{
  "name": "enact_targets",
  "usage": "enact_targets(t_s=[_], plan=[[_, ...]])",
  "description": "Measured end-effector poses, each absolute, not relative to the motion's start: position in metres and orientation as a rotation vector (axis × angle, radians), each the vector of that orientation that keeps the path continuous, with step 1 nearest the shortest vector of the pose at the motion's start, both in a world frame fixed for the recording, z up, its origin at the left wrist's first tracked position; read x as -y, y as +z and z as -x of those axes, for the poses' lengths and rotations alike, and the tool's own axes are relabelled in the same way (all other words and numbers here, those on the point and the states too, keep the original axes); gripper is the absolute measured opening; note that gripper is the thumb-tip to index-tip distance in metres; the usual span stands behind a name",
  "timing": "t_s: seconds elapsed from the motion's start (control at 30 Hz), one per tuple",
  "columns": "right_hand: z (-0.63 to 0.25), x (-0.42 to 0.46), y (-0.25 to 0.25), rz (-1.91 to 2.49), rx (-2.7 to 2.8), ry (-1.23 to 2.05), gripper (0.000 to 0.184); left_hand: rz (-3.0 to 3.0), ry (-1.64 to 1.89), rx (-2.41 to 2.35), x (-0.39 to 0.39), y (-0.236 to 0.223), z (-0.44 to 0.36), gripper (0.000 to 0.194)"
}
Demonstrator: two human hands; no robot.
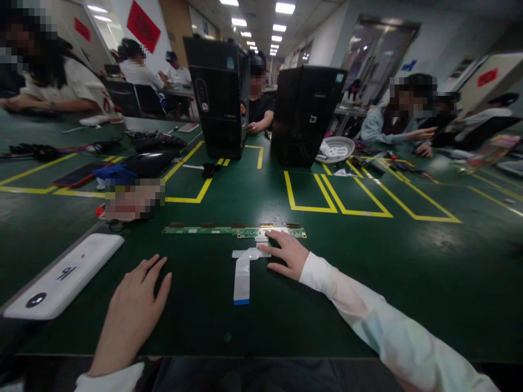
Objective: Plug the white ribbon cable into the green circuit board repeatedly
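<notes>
A long, narrow green circuit board (198,231) lies across the green table in front of me. A white flat ribbon cable (242,275) with a blue end hangs from the board's right half toward me, bent near its top. My right hand (288,253) reaches in from the right with fingers apart; its fingertips rest at the cable's connector area on the board, and they partly cover it. My left hand (137,305) lies on the table left of the cable, fingers stretched out, touching neither cable nor board.
A white device (65,277) marked with a number lies at the left. Two black computer towers (214,98) stand across the table. Yellow tape outlines (312,208) mark the surface. Cables and a white basket (337,149) sit farther back. Several people sit around.
</notes>
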State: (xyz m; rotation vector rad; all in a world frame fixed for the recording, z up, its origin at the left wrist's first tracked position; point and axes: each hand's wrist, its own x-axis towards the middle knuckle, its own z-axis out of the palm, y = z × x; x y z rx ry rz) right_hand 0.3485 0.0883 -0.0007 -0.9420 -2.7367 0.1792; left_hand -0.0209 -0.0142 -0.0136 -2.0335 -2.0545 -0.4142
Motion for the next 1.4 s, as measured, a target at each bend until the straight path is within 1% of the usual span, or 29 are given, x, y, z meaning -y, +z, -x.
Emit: enact_targets(t_s=[0.4, 0.63, 0.9, 1.13, 1.23, 1.4], plan=[[-0.347, -0.086, 0.002, 0.997, 2.727, 0.169, 0.05, 2.013, -0.423, 2.104, 0.008, -0.015, 0.019, 0.064], [-0.376, -0.078, -0.005, 0.969, 2.682, 0.119, 0.046, 2.031, -0.417, 2.101, 0.009, -0.017, 0.022, 0.062], [-0.46, -0.046, -0.013, 1.077, 2.536, 0.08, 0.039, 2.017, -0.393, 2.102, 0.01, -0.018, 0.019, 0.063], [-0.55, -0.001, -0.017, 1.35, 2.3, 0.118, 0.037, 2.031, -0.371, 2.122, 0.01, -0.019, 0.023, 0.064], [-0.584, 0.018, -0.019, 1.5, 2.206, 0.113, 0.039, 2.026, -0.375, 2.126, 0.01, -0.017, 0.022, 0.065], [-0.643, 0.039, -0.026, 1.659, 2.132, 0.032, 0.041, 2.027, -0.373, 2.123, 0.01, -0.015, 0.02, 0.064]])
